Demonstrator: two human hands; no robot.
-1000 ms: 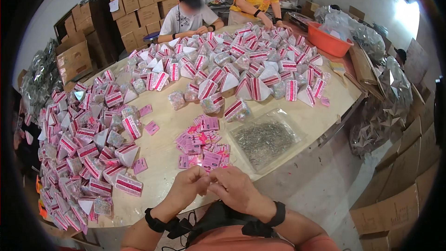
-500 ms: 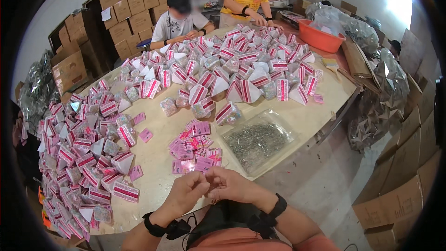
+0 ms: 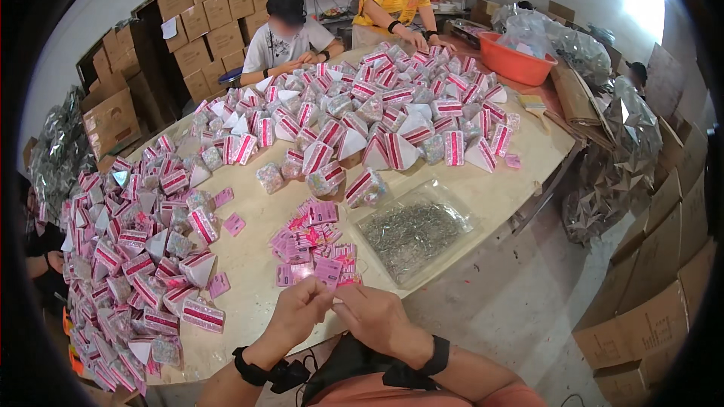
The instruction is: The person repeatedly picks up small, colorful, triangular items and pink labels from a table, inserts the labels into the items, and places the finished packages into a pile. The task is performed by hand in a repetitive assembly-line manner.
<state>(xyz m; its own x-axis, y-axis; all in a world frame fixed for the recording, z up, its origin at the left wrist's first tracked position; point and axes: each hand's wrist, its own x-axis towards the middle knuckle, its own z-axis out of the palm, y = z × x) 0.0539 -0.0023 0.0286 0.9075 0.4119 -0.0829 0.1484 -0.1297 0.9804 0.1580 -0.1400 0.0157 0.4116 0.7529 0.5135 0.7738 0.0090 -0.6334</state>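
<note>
My left hand (image 3: pixel 303 307) and my right hand (image 3: pixel 375 318) meet at the near edge of the table, fingertips close together. Both have curled, pinching fingers; whatever they hold is too small or hidden to make out. Just beyond them lies a loose pile of pink printed cards (image 3: pixel 311 235), one card (image 3: pixel 326 270) almost at my left fingertips. To the right of the pile, a clear shallow tray (image 3: pixel 407 284) holds many small silvery metal pieces (image 3: pixel 415 230), perhaps pins or chains.
Wedge-shaped, cake-slice-like glittery packs with pink bands (image 3: pixel 204 315) heap at the left and across the far table (image 3: pixel 520 203). Two people work at the far side. An orange basin (image 3: pixel 516 60) stands far right. Cartons (image 3: pixel 633 335) and silvery plastic bags (image 3: pixel 618 158) line the right.
My right hand has turned over so its back faces up, fingers still bent against the left. My left hand stays nearly in place. The view has shifted slightly.
</note>
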